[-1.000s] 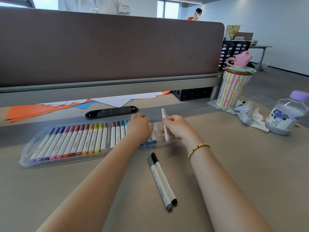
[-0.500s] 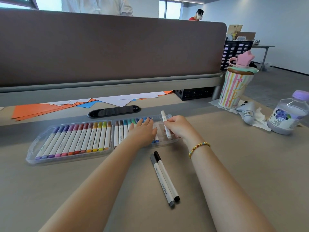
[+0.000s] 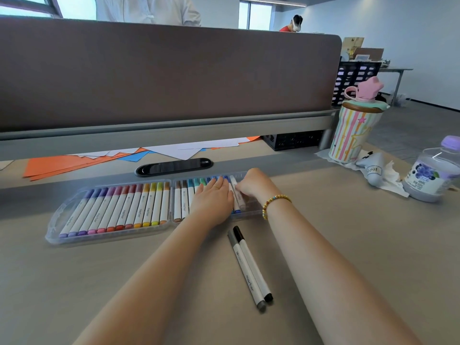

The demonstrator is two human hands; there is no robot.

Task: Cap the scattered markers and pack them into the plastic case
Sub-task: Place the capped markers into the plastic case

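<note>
**deskwatcher:** So where's everything at? The clear plastic case (image 3: 53,221) lies open on the table (image 3: 348,245), left half packed with a row of purple-to-orange markers (image 3: 119,210), right half holding browns, teals and blues.

**penpal22:** Yep. The left hand (image 3: 212,199) lies flat on the markers in the right half, fingers straight and close together, pressing down. The right hand (image 3: 254,185) is just beside it, fingers curled around a white marker (image 3: 236,195) that lies at the right end of the row, next to the blues.

**deskwatcher:** And the loose ones?

**penpal22:** Two capped markers lie touching, side by side, on the table near the person, between the forearms: a grey marker (image 3: 245,270) and a black marker (image 3: 252,262).

**deskwatcher:** Off to the far right there's a striped cup (image 3: 351,135) and a bottle (image 3: 428,175); orange paper (image 3: 57,165) sits behind the case.
</note>
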